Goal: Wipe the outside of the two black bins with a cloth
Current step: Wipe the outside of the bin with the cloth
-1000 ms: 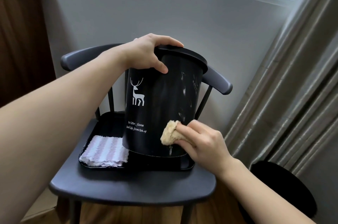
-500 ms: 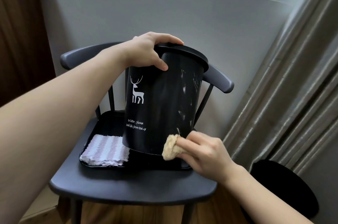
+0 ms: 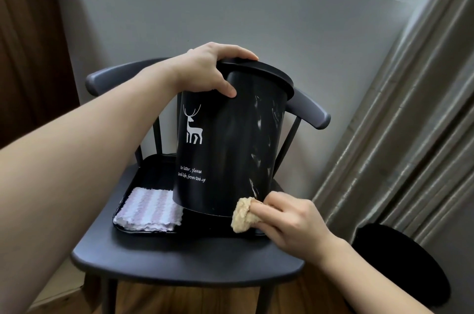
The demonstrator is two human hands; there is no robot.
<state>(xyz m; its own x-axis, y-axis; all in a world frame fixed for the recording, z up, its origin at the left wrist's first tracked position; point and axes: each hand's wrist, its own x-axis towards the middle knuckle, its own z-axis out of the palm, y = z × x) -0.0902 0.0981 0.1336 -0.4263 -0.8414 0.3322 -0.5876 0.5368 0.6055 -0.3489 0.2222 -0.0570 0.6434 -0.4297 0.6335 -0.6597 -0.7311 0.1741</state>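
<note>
A black bin (image 3: 225, 144) with a white deer print stands tilted on a black tray (image 3: 133, 185) on a chair. My left hand (image 3: 207, 71) grips its rim at the top. My right hand (image 3: 289, 218) pinches a tan cloth (image 3: 242, 215) against the bin's lower right edge. White streaks mark the bin's right side. A second black bin (image 3: 400, 262) sits on the floor at the lower right, partly behind my right forearm.
A folded pink-and-white striped cloth (image 3: 148, 211) lies in the tray's front left. The dark chair (image 3: 179, 259) has a curved backrest behind the bin. Grey curtains (image 3: 410, 134) hang at the right, a wall behind, wooden floor below.
My right hand has slid the tan cloth down the bin's side to its bottom edge. My left hand keeps its grip on the rim.
</note>
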